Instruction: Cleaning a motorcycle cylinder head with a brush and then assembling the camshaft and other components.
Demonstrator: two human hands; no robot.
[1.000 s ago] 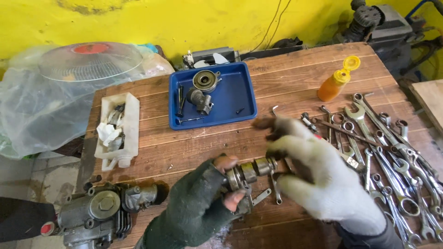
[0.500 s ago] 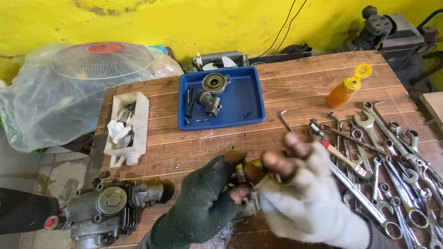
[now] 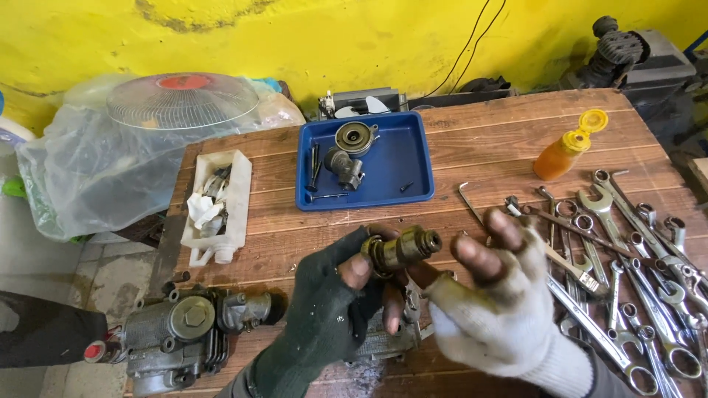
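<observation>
A: Right, biggest first. Wooden worktop (image 3: 479,147), slatted, against a yellow wall. Clear plastic bag with a fan guard (image 3: 181,99) at the far left.

B: And on the boards?

A: Blue tray (image 3: 402,180) up the middle holding a round part and loose screws. Spread of spanners (image 3: 634,258) along the right edge, orange squeeze bottle (image 3: 564,151) above them. Grey engine casting (image 3: 184,332) at the near left corner, white tub of bits (image 3: 217,206) behind it.

B: Hands?

A: Left hand (image 3: 332,309), dark fingerless glove, pinching a short brass-coloured cylindrical fitting (image 3: 402,249) between thumb and fingertips, held up off the worktop, just below the tray. Right hand (image 3: 494,309), white soiled glove, fingers spread and loose, just beside the fitting's open end, not touching it as far as I can tell.

B: How to handle it well?

A: My read: keep the fitting level, over the worktop so a drop lands on wood. Greasy bare fingertips slip, so grip the ribbed collar rather than the smooth end. Another metal part lies under the hands; can't make it out.
</observation>
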